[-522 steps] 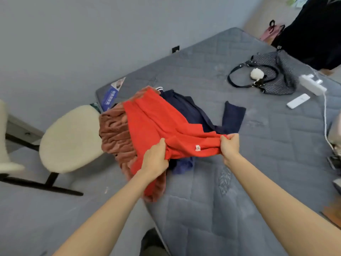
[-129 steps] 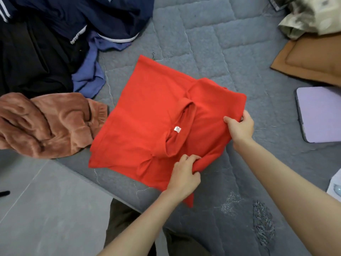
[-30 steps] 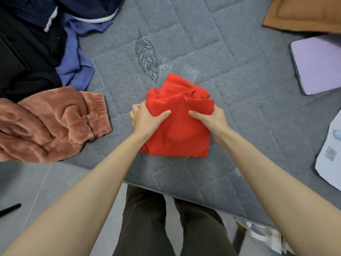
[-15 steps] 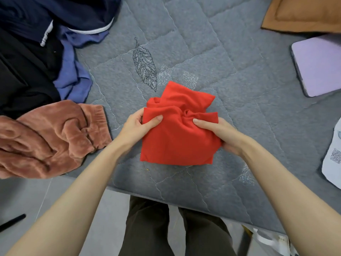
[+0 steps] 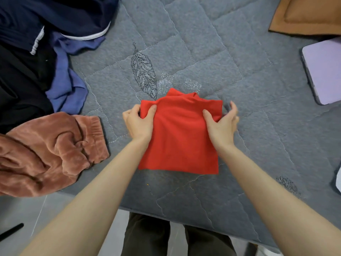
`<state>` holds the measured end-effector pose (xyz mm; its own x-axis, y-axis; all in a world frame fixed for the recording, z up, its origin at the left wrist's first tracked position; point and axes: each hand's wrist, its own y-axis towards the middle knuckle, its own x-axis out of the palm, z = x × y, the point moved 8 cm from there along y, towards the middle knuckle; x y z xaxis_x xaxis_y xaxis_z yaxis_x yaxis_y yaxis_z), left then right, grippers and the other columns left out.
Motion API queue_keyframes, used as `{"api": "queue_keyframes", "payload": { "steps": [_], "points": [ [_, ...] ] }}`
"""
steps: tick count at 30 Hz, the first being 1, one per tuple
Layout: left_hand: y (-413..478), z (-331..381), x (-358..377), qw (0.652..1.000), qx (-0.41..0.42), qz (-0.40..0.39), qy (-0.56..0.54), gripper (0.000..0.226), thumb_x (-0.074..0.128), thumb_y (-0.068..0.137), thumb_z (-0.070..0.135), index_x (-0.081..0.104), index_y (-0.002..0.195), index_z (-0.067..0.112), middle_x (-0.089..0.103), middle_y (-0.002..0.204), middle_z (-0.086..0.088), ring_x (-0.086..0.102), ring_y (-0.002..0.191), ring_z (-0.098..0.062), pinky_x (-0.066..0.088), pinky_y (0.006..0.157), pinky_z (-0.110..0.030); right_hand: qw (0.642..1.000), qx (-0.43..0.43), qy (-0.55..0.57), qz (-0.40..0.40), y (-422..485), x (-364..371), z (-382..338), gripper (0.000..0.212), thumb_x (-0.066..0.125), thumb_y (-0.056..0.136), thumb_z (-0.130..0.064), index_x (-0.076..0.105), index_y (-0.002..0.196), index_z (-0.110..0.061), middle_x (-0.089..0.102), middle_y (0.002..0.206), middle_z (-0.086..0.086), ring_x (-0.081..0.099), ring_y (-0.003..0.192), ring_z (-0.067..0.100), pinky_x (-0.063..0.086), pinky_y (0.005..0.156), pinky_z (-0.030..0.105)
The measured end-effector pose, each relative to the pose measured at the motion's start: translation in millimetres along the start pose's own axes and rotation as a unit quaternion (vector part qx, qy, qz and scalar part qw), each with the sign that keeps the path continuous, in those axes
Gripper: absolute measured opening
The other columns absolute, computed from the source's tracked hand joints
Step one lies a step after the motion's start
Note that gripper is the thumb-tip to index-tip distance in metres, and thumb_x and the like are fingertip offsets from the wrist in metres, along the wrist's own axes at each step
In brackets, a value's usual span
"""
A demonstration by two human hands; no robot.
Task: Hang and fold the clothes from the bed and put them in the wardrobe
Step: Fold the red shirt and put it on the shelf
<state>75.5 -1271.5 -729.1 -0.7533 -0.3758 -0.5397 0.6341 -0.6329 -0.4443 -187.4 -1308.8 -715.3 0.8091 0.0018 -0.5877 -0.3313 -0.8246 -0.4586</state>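
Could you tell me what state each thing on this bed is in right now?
red shirt: folded into a small rectangle, flat on the mattress.
left hand: grips the shirt's upper left edge.
right hand: grips its upper right edge.
brown fleece garment: crumpled, unfolded, overhanging the mattress edge.
blue garment: unfolded, rumpled.
navy garment: unfolded, heaped.

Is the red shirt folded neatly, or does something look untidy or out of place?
The red shirt is mostly a neat square, but its far edge is uneven: crumpled layers stick out past the fold. The left hand and right hand grip that end. The brown velvet garment lies unfolded, partly over the edge of the bed.
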Motion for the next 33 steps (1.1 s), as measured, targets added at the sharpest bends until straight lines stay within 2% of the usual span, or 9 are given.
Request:
{"api": "queue_keyframes", "payload": {
  "steps": [4, 8, 11, 15, 20, 22, 25, 30, 33],
  "points": [
    [0.9, 1.2, 6.8, 1.0, 0.022, 0.015, 0.015, 0.03, 0.062, 0.089, 0.039, 0.049, 0.079, 0.013, 0.059, 0.097, -0.017, 0.054, 0.095, -0.031, 0.04, 0.084, -0.039, 0.999, 0.021, 0.023, -0.032, -30.7, 19.7, 19.7, 0.086, 0.06, 0.086, -0.053, 0.014, 0.149, -0.018, 0.03, 0.146, 0.007, 0.036, 0.133, 0.02, 0.023, 0.102, 0.022],
    [5.9, 3.9, 10.3, 0.997, 0.062, 0.016, 0.05, 0.031, 0.052, 0.093, 0.046, 0.05, 0.085, 0.016, 0.061, 0.098, -0.012, 0.055, 0.096, -0.027, 0.037, 0.082, -0.037, 0.999, -0.003, -0.04, -0.018, -21.5, 23.2, 17.0, 0.066, 0.054, 0.091, -0.05, 0.027, 0.144, -0.02, 0.043, 0.131, 0.006, 0.049, 0.117, 0.026, 0.034, 0.088, 0.031],
    [12.6, -0.5, 11.3, 0.999, 0.037, 0.003, 0.019, 0.027, 0.049, 0.096, 0.044, 0.049, 0.088, 0.017, 0.062, 0.1, -0.011, 0.056, 0.097, -0.027, 0.039, 0.084, -0.036, 0.998, -0.036, -0.055, -0.012, -10.5, 25.1, 9.5, 0.055, 0.049, 0.095, -0.045, 0.028, 0.144, -0.03, 0.047, 0.122, 0.002, 0.054, 0.107, 0.023, 0.036, 0.082, 0.032],
    [-8.5, -8.8, 2.9, 0.998, 0.035, -0.012, -0.052, 0.03, 0.051, 0.095, 0.04, 0.05, 0.113, 0.016, 0.057, 0.114, -0.003, 0.053, 0.108, -0.019, 0.039, 0.098, -0.034, 0.999, -0.045, -0.017, 0.015, -15.1, 18.5, 12.6, 0.056, 0.048, 0.097, -0.042, 0.024, 0.145, -0.028, 0.046, 0.14, -0.003, 0.051, 0.122, 0.018, 0.037, 0.091, 0.03],
    [-40.7, -27.0, 6.8, 0.997, 0.0, -0.079, -0.016, 0.055, 0.045, 0.094, 0.053, 0.034, 0.139, 0.023, 0.054, 0.133, 0.001, 0.05, 0.121, -0.019, 0.036, 0.096, -0.028, 0.999, -0.047, 0.015, 0.004, -35.3, 17.2, 14.8, 0.072, 0.05, 0.092, -0.054, 0.014, 0.148, -0.029, 0.029, 0.154, -0.009, 0.039, 0.126, -0.002, 0.031, 0.101, 0.024],
    [-41.9, -26.6, 11.2, 0.995, 0.007, -0.101, 0.01, 0.062, 0.046, 0.092, 0.056, 0.03, 0.144, 0.025, 0.053, 0.137, 0.002, 0.05, 0.124, -0.018, 0.036, 0.1, -0.03, 0.999, -0.048, 0.002, -0.022, -37.4, 20.4, 16.8, 0.081, 0.056, 0.088, -0.055, 0.012, 0.15, -0.027, 0.028, 0.154, -0.007, 0.036, 0.13, 0.001, 0.027, 0.105, 0.022],
    [-39.0, -33.1, 16.4, 0.992, -0.027, -0.121, 0.012, 0.056, 0.052, 0.09, 0.054, 0.042, 0.135, 0.023, 0.06, 0.126, 0.004, 0.053, 0.12, -0.021, 0.038, 0.099, -0.033, 0.998, -0.034, -0.023, -0.04, -31.8, 21.6, 18.5, 0.079, 0.06, 0.086, -0.054, 0.024, 0.149, -0.025, 0.041, 0.147, -0.005, 0.041, 0.133, 0.012, 0.031, 0.111, 0.032],
    [-42.7, -36.8, 0.4, 0.99, -0.05, -0.085, -0.097, 0.022, 0.061, 0.086, 0.05, 0.056, 0.091, 0.03, 0.061, 0.09, 0.023, 0.061, 0.094, -0.006, 0.046, 0.092, -0.031, 0.998, -0.031, 0.029, -0.05, -37.5, 17.6, 6.8, 0.07, 0.066, 0.083, -0.052, 0.039, 0.142, -0.026, 0.056, 0.132, -0.011, 0.053, 0.12, 0.009, 0.038, 0.108, 0.034],
    [-60.1, -35.4, -28.1, 0.986, -0.053, -0.051, -0.15, 0.019, 0.061, 0.087, 0.05, 0.058, 0.09, 0.032, 0.062, 0.09, 0.023, 0.056, 0.084, 0.014, 0.043, 0.076, -0.009, 0.995, -0.057, 0.045, -0.075, -55.4, 14.4, -12.4, 0.066, 0.068, 0.082, -0.049, 0.043, 0.139, -0.025, 0.057, 0.129, -0.012, 0.055, 0.116, 0.006, 0.04, 0.107, 0.035]
  ]
}}
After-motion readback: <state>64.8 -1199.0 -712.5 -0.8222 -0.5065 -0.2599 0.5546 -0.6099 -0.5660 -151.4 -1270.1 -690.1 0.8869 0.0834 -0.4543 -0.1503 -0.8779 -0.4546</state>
